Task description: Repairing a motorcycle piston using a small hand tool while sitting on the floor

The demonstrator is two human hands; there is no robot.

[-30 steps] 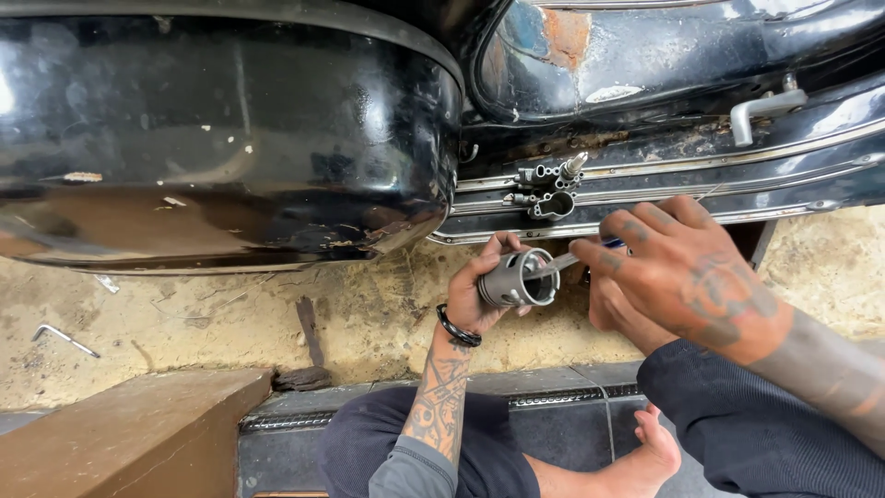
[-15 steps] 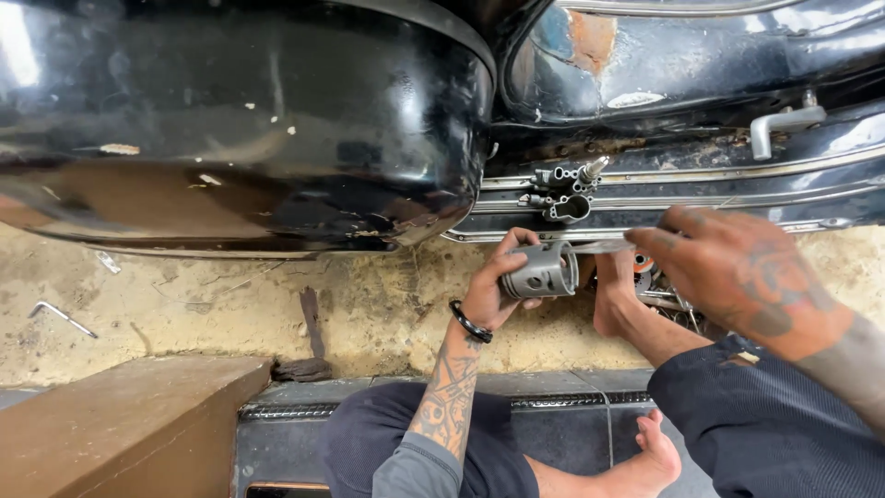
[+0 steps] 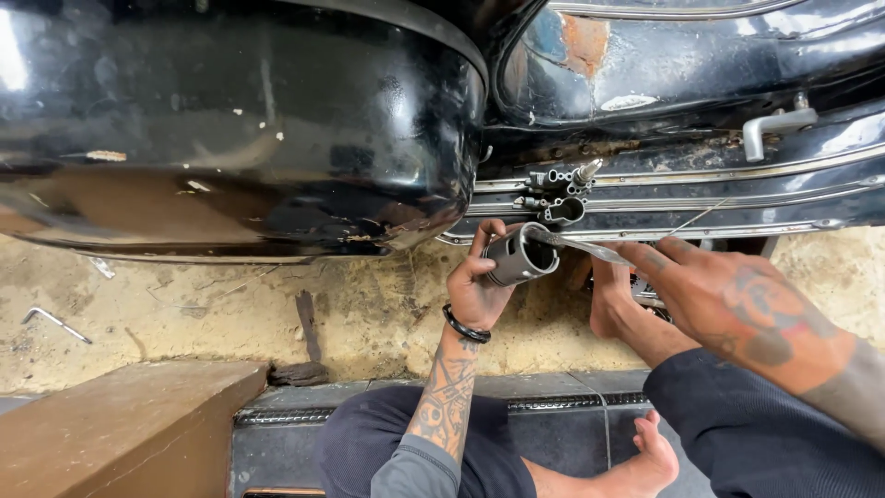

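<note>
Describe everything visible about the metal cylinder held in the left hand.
The metal cylinder is a short, hollow, dull grey tube with a grooved band near its open end. It lies roughly level, its dark open mouth facing right. The left hand wraps around its closed end from below and behind. A thin flat metal strip, held by the right hand, reaches into its mouth. It sits just below the black vehicle body, above the sandy ground.

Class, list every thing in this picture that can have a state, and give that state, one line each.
Left hand: closed around the grey metal cylinder.
Grey metal cylinder: held on its side, open end facing right.
Right hand: pinching a thin flat metal strip.
Thin flat metal strip: tip at the cylinder's mouth.
Black rubber wristband: on the left wrist.
Bent metal key: lying on sandy ground.
</note>
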